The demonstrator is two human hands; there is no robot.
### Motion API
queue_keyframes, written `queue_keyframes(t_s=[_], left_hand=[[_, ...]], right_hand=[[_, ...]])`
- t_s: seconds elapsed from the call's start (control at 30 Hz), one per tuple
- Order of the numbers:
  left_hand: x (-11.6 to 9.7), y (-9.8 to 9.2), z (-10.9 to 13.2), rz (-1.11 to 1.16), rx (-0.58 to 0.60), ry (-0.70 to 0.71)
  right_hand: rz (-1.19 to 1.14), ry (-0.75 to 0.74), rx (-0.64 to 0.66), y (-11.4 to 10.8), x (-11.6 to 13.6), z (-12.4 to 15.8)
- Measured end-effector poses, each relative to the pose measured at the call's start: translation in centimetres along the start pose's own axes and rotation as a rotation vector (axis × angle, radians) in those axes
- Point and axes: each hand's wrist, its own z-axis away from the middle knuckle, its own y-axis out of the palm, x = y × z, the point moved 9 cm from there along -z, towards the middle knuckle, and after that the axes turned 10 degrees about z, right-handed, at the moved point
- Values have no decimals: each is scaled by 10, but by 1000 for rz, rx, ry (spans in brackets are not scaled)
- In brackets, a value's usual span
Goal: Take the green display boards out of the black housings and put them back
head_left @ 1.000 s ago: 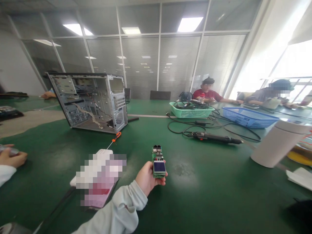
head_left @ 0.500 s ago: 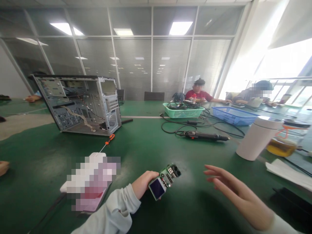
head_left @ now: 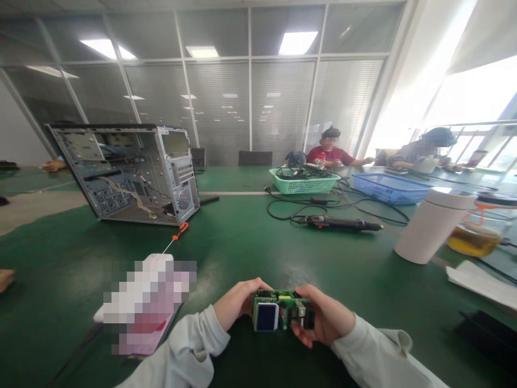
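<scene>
Two hands (head_left: pixel 238 304) (head_left: pixel 325 315), one circuit board (head_left: pixel 280 310), two baskets (head_left: pixel 302 187) (head_left: pixel 388 193), one computer case (head_left: pixel 181 172)

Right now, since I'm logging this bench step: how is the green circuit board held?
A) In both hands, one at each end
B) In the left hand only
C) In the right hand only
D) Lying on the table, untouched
A. The left hand and right hand grip opposite ends of the green circuit board, its small display facing the camera.
</scene>
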Motion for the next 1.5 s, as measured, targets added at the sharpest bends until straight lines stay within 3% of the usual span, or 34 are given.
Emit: queue_keyframes(t_s=[0.2,0.37,0.67,0.83,1.07,1.13,1.37,1.5], left_hand=[[4,3,-4,78,32,-45],[4,5,-2,20,49,-29],[4,0,-4,7,27,-16],[12,-5,-10,88,40,-67],[9,-3,-10,108,79,-36],[9,-2,-9,91,83,-46],[11,-2,-7,57,76,-66],[11,-2,-8,55,81,-72]], right_hand=[[-218,61,344,40,-7,7],[-193,33,400,52,2,17],[-134,19,99,25,-10,0],[-12,-251,-68,8,13,4],[372,-708,-345,-3,47,25],[479,-775,-400,-3,53,31],[573,-714,-438,-2,56,35],[679,-711,-531,-5,58,37]])
